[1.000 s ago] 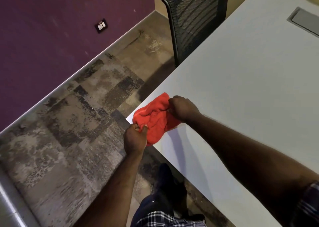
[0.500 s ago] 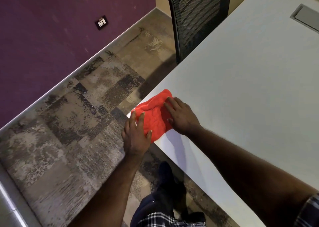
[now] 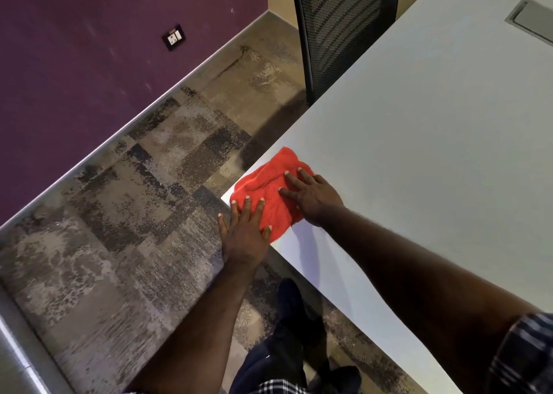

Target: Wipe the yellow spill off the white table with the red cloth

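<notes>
both hands have let go their pinch: left hand (image 3: 244, 232) and right hand (image 3: 311, 197) now lie flat, fingers spread, on cloth (image 3: 269, 190) at table (image 3: 419, 154) corner. no spill visible; wiping looks done.

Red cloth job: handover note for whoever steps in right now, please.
Left hand: open, flat, fingers on the near edge of the cloth, palm past the table corner.
Right hand: open, flat, pressing the cloth's right side.
Cloth: spread on the near left corner of the table, partly over the edge.
Done: no yellow spill shows on the bare table.
Left: lift the cloth and check beneath; that spot is hidden.
</notes>
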A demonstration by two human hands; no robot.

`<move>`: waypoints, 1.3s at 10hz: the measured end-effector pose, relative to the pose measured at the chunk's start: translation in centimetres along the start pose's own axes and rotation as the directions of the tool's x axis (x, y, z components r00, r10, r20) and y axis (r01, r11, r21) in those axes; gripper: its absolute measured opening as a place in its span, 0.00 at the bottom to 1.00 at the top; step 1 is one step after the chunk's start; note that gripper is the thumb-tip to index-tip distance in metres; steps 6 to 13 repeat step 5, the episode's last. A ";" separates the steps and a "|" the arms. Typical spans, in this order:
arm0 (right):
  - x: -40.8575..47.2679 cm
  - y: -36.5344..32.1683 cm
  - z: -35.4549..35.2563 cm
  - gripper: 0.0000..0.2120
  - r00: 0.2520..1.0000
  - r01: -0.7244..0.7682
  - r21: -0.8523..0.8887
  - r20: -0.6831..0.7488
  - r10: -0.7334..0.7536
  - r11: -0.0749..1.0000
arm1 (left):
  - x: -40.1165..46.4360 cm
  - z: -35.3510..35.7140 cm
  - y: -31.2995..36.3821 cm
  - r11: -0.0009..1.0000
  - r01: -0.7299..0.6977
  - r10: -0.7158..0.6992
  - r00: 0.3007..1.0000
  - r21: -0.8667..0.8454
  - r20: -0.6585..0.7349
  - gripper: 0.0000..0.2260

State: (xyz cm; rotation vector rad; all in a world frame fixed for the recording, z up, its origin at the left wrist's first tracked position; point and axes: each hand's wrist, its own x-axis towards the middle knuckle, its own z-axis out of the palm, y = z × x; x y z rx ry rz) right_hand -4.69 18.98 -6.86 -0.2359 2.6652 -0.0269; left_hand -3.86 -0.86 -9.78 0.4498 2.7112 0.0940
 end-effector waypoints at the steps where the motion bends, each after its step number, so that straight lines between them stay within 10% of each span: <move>1: 0.3 -0.2 -0.8 0.30 1.000 0.008 -0.069 0.028 -0.006 0.998 | -0.3 0.1 0.7 0.999 0.031 -0.031 0.999 -0.010 -0.009 0.30; 13: -7.8 1.3 -0.2 0.28 0.981 -0.089 0.165 -0.155 0.115 0.982 | -1.9 -2.2 1.9 1.000 -0.019 0.021 0.993 0.015 -0.116 0.32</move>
